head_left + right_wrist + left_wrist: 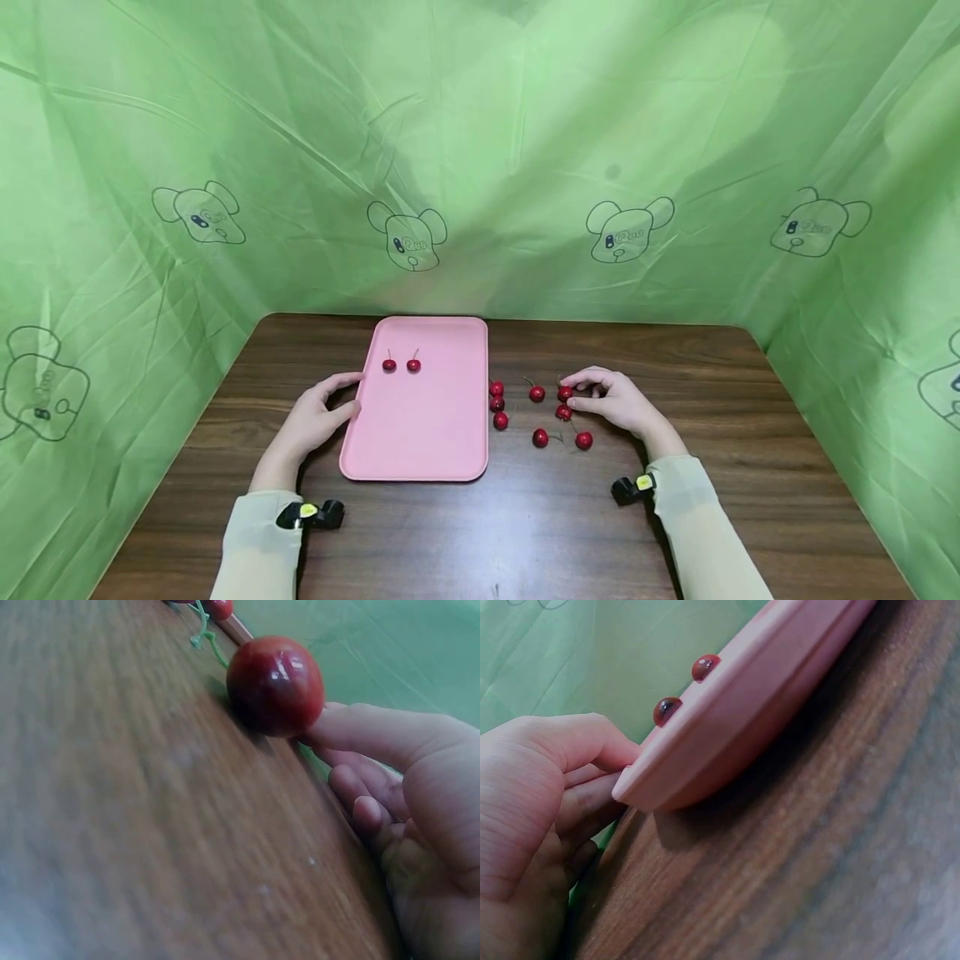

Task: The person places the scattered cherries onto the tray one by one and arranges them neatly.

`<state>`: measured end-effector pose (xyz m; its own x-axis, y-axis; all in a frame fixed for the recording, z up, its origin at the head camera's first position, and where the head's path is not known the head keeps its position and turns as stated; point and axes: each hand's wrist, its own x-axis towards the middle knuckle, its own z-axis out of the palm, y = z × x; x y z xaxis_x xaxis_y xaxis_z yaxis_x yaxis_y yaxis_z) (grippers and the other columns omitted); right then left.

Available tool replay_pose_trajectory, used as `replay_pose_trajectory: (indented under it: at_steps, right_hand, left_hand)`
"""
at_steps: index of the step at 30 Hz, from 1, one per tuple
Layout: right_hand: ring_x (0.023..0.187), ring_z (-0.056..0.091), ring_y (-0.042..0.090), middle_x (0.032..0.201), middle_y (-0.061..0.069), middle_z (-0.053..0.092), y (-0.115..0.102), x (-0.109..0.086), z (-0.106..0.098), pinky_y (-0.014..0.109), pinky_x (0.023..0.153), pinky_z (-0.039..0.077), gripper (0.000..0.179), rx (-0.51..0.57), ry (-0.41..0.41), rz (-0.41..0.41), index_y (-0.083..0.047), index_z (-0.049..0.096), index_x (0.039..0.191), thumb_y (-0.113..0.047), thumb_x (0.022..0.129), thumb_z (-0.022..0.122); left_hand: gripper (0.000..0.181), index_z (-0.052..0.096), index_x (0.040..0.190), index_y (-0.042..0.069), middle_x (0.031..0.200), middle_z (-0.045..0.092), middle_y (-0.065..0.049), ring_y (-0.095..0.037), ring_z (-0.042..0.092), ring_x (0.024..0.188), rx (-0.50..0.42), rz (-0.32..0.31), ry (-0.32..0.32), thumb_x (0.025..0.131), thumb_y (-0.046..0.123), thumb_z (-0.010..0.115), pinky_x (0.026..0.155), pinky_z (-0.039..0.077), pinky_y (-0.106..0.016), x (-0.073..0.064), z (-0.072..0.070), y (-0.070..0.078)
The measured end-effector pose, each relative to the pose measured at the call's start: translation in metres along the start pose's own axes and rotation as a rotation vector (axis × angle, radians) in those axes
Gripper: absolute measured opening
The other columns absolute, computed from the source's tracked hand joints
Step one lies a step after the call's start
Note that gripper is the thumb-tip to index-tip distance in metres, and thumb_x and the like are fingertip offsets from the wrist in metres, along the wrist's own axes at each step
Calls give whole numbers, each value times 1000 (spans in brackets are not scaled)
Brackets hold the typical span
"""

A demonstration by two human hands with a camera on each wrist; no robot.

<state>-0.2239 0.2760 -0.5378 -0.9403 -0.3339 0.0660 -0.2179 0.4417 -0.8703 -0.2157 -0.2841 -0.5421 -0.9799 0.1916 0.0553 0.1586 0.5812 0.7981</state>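
Note:
The pink tray [420, 433] lies on the table. At its left edge is my left hand [315, 421], thumb and fingers bent about the rim; the left wrist view shows the same hand [540, 802] at the tray's corner [727, 742]. Two red cherries with stems, one left [389, 365] and one right [413, 365], sit on the upper part of the tray. My right hand [615, 400] pinches a cherry [565, 392] between thumb and forefinger, low over the table. Close below it lies another cherry [563, 412]. A cherry [275, 686] overlaps the fingertips in the right wrist view.
Three cherries line the tray's right side, the lowest one [500, 421] nearest me. Other loose cherries lie between them and my right hand, among them one at the top [537, 393] and two lower down [540, 437]. A green curtain [480, 167] surrounds the brown wooden table [750, 467].

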Motion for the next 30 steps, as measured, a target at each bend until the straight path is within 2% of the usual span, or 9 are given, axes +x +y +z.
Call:
replay_pose_trajectory:
  at_steps: [20,30]
  right_hand:
    - [86,60,19,113,10,76,0,-1,-3,26,74,49,27,-28,15,45,-15,81,121,-22,95,88]
    - [88,62,18,111,7,75,1,-2,1,26,75,51,28,-24,31,55,-16,80,121,-22,95,88]
  left_hand:
    - [50,64,151,11,151,65,-16,-39,51,148,-4,9,8,102,13,75,123,35,-59,1,2,0]
    - [50,65,150,11,150,66,-15,-37,52,147,-2,6,8,102,12,74,122,36,-58,0,0,0]
